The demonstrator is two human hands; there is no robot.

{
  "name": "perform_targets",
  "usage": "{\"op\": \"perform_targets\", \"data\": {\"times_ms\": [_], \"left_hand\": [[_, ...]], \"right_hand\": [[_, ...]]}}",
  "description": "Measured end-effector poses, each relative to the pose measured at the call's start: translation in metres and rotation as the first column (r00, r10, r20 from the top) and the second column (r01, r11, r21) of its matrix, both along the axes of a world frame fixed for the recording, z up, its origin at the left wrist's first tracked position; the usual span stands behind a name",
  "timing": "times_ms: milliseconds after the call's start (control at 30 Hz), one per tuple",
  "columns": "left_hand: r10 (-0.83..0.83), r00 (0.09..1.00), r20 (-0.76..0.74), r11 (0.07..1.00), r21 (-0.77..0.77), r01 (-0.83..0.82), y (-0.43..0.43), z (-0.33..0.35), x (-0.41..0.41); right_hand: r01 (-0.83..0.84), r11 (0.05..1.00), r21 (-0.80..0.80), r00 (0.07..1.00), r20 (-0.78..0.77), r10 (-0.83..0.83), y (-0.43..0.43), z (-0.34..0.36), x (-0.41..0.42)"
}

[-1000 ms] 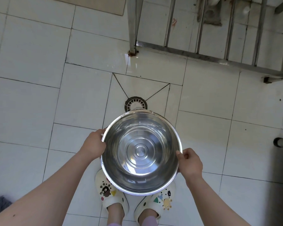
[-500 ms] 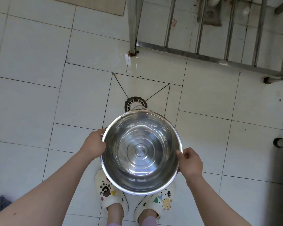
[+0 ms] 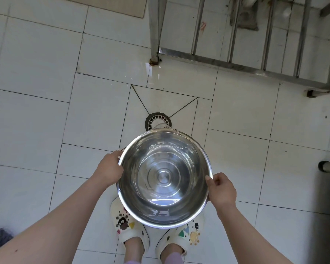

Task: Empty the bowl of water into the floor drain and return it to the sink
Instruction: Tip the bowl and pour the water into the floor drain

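— While I stand over the floor drain (image 3: 157, 121), where's the bowl (image 3: 164, 178)?
— Head view: steel bowl tipped forward, water spilling off its far lip onto the drain. My left hand (image 3: 109, 169) and right hand (image 3: 221, 189) each clamp the rim, opposite sides. Slippers (image 3: 130, 229) below, on white tile (image 3: 36, 130).

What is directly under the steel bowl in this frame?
Under the steel bowl, the toes of two white clogs show, and the floor drain peeks past its far rim. The tile beneath and the rest of the drain are covered.
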State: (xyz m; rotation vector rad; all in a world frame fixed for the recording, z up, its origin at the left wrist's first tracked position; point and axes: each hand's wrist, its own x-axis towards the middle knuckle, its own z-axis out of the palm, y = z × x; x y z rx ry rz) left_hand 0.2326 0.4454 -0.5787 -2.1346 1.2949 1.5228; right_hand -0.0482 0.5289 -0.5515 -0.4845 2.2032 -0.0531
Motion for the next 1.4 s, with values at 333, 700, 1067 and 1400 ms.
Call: {"op": "perform_targets", "data": {"times_ms": [333,700,1067,1400], "left_hand": [[0.014,1.000,-0.006,1.000,-0.003,-0.014,0.0004,-0.0001,0.0009],[0.024,1.000,-0.013,1.000,-0.011,-0.024,0.0008,-0.0018,0.0015],[0.028,1.000,-0.013,1.000,-0.008,-0.028,0.0011,-0.0036,0.0015],[0.029,0.999,-0.017,1.000,-0.009,-0.029,-0.0001,-0.0019,0.0010]], "right_hand": [[0.009,1.000,-0.010,1.000,-0.002,-0.009,0.0009,0.0001,0.0012],[0.007,1.000,-0.004,1.000,-0.003,-0.007,0.0006,-0.0011,0.0011],[-0.010,1.000,-0.001,1.000,-0.005,0.010,0.0003,-0.0016,-0.0007],[-0.025,1.000,0.004,1.000,-0.011,0.025,-0.0008,-0.0041,-0.0021]]}}
